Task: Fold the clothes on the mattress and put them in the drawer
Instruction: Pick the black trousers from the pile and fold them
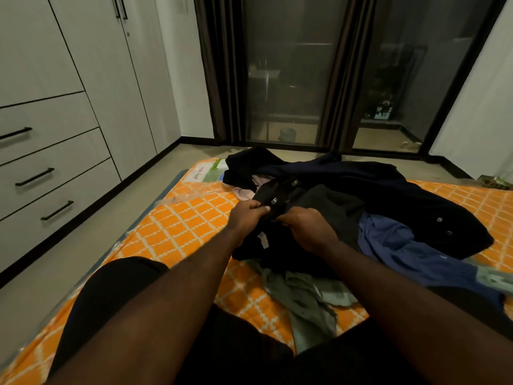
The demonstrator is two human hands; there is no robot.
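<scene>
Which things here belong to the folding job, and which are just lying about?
Belongs: black buttoned garment gripped by left hand and right hand; crumpled blue shirt; grey-green cloth; orange diamond-patterned mattress; white drawers with black bar handles.
Lying about: dark brown curtains; glass sliding doors.

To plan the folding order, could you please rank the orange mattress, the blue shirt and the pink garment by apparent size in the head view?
1. orange mattress
2. blue shirt
3. pink garment, mostly hidden under dark clothes and farther off, so its real size is unsure.
</scene>
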